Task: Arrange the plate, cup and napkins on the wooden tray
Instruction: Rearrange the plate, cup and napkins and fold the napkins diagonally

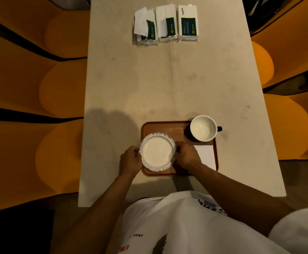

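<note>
A wooden tray lies on the near part of the table. A white plate with a blue patterned rim sits on the tray's left side. My left hand grips the plate's left edge and my right hand grips its right edge. A white cup with a dark handle stands at the tray's far right corner. A white folded napkin lies flat on the tray's right side, partly hidden by my right wrist.
Three napkin packs with green labels lie in a row at the far end of the pale table. Orange cushioned seats flank the table on both sides.
</note>
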`<state>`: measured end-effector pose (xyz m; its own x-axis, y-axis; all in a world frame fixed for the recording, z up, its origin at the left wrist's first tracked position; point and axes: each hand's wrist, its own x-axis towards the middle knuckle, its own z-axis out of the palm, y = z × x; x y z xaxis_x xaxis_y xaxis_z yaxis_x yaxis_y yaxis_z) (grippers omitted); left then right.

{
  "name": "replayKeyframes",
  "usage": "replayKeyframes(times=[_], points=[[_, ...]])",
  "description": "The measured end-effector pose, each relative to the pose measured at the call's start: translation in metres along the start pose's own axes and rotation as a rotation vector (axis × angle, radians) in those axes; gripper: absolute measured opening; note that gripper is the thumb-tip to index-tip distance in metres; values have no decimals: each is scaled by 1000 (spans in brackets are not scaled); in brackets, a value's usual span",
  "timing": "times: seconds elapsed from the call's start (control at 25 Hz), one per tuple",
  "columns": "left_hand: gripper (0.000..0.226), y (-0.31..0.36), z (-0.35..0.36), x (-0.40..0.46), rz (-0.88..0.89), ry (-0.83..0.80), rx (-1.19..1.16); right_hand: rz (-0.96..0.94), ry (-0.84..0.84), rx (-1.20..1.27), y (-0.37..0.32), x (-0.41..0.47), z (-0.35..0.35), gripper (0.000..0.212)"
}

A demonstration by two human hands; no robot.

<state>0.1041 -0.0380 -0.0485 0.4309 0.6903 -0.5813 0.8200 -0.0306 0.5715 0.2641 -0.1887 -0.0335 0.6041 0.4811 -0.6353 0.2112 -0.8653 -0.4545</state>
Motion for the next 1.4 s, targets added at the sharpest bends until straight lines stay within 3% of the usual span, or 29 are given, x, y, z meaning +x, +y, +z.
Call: replayKeyframes(times=[0.16,0.4,0.92,1.04,1.16,1.28,1.4], points=[[22,-8,2,-13,-4,2,2,-1,-27,-49,6,-9,6,28],[21,-21,6,-24,-20,-18,-6,-29,9,-46,12,-18,14,15],[26,-10,2,-25,-66,9,-20,-52,-18,-29,11,-18,5,13],[29,11,-1,-23,-39,132,-45,-113,126,181,8,-25,-18,10],[16,51,3,-14,14,185,-83,-175,367,326,10,-28,-55,14],[14,102,22,-7,110,70,-112,-155,552,279,30,-15,-90,25],[25,144,61,3,78,-102,-189,2,544,289,58,1,-114,38]])
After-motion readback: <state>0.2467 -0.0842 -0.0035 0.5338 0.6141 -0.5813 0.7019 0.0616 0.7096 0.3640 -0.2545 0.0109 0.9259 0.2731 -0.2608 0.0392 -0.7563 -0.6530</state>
